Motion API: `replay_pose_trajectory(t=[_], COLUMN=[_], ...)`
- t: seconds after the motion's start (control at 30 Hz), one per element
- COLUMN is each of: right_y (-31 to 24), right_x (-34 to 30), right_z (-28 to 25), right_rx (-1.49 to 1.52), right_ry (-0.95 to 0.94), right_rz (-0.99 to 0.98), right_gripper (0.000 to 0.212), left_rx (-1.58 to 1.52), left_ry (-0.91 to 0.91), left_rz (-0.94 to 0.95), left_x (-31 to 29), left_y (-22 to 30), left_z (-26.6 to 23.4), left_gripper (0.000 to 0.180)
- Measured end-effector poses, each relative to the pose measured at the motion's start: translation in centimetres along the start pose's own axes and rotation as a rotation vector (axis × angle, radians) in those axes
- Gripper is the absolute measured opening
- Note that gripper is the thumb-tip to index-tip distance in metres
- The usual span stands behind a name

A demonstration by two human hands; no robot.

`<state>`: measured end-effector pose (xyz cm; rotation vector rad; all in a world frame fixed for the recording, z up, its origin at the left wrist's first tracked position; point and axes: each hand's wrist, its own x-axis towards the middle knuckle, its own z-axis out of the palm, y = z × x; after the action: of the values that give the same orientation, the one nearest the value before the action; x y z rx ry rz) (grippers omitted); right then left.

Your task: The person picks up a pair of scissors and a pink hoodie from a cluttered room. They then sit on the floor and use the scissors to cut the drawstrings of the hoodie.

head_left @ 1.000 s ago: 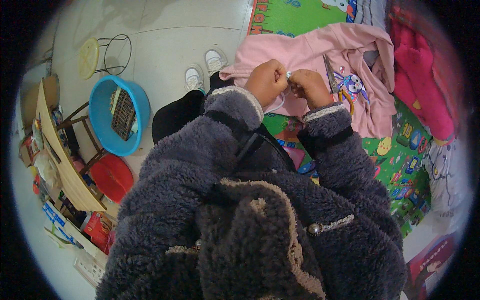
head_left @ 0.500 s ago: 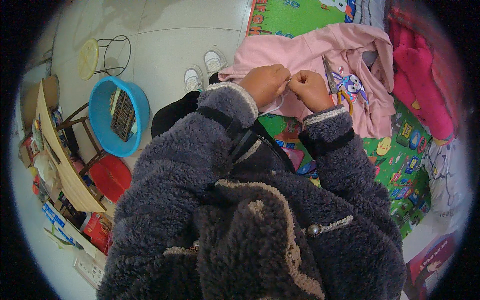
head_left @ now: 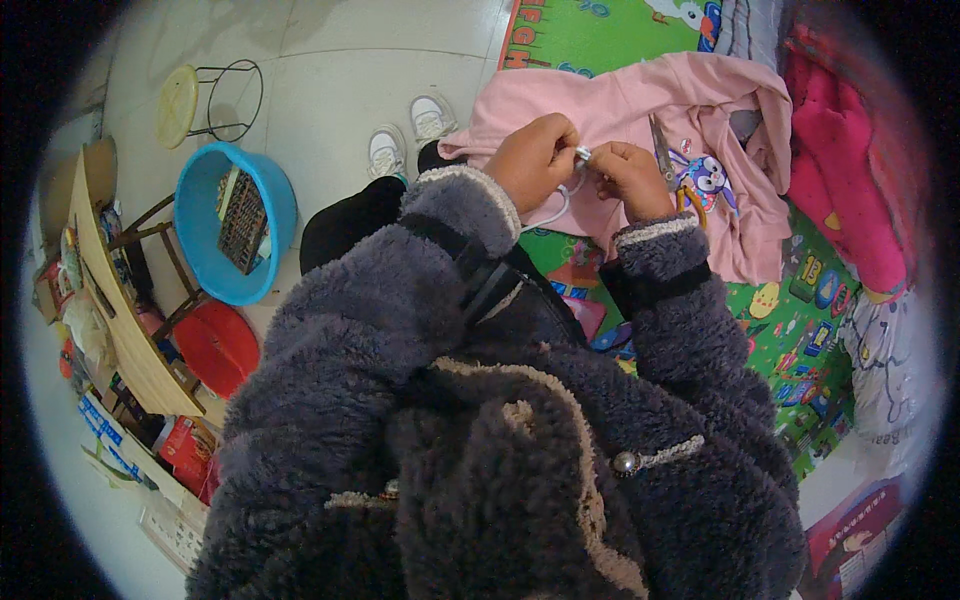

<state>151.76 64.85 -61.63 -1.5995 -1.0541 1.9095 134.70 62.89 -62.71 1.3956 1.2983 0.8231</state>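
Observation:
My left hand is closed in a pinch on a white cord, whose short end shows between my two hands. Close beside it, my right hand is also closed, its fingertips at the cord. A loop of the cord hangs below my hands. Underneath, a pink garment with a purple cartoon rabbit print lies spread out. Scissors with yellow-orange handles rest on the garment, just right of my right hand, which partly hides them. Whether the cord joins the garment is hidden.
A green patterned play mat lies under the garment. Bright pink fabric is at the right. On the left are a blue basin with items in it, a yellow stool, a red stool and a wooden table.
My hands have drawn slightly apart, and more of the white cord shows between them. My right hand's fingers have loosened a little. The scissors have stayed in place on the garment.

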Motion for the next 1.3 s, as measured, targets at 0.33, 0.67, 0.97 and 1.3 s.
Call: replay_pose_trajectory(t=[0.33, 0.67, 0.97, 1.3], right_y=[-0.5, -0.5, -0.9, -0.8], right_x=[0.0, 0.1, 0.2, -0.1], right_z=[0.7, 0.3, 0.7, 0.7], right_rx=[-0.26, -0.015, -0.273, -0.029], right_ry=[0.086, 0.005, 0.036, -0.069], right_rz=[-0.048, 0.066, 0.03, 0.034], right_gripper=[0.024, 0.025, 0.025, 0.019], left_rx=[0.695, 0.297, 0.796, -0.044], left_ry=[-0.131, 0.11, -0.12, 0.209], left_rz=[0.323, 0.209, 0.53, -0.217], left_x=[0.2, 0.5, 0.4, 1.4], left_y=[1.3, 0.0, 1.1, -1.7], left_z=[-0.3, -0.9, -1.3, -2.4], left_gripper=[0.017, 0.018, 0.015, 0.014])
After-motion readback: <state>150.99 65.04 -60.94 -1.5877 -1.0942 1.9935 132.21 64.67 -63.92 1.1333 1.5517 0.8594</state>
